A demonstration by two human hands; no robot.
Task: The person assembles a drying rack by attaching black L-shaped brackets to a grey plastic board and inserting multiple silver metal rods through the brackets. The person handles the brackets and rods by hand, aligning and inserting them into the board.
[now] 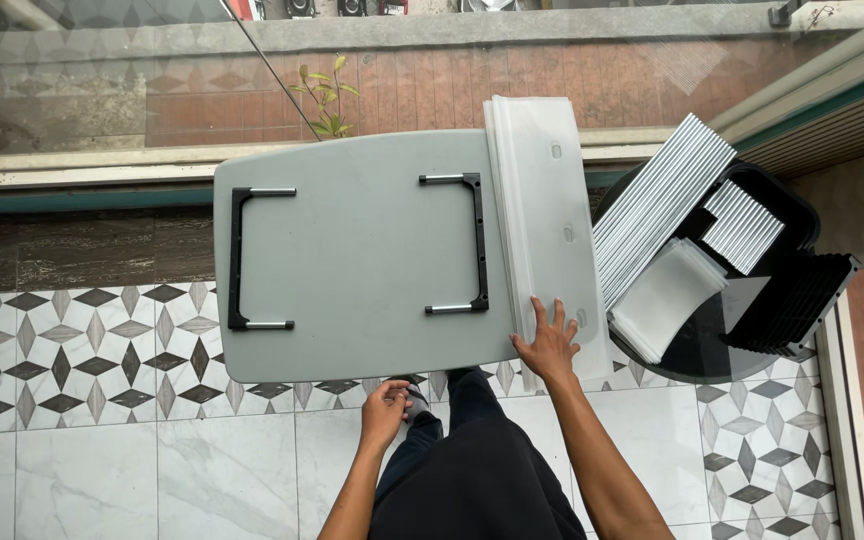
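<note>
Below, right hand [548, 345] spread flat on translucent white plastic panels [544, 210] stacked along grey tabletop [352, 260] right edge; left hand [385, 405] curled loosely under near edge, holding unclear.

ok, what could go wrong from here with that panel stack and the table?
1. The stack of white panels sits at the grey table end, overhanging both far and near edges. The right hand presses only its near end, so it may tip or slide off.
2. The round black table is crowded with metal rods and black frames jutting past its rim; sliding panels could knock them.
3. The left hand is off the table, steadying nothing.
</note>
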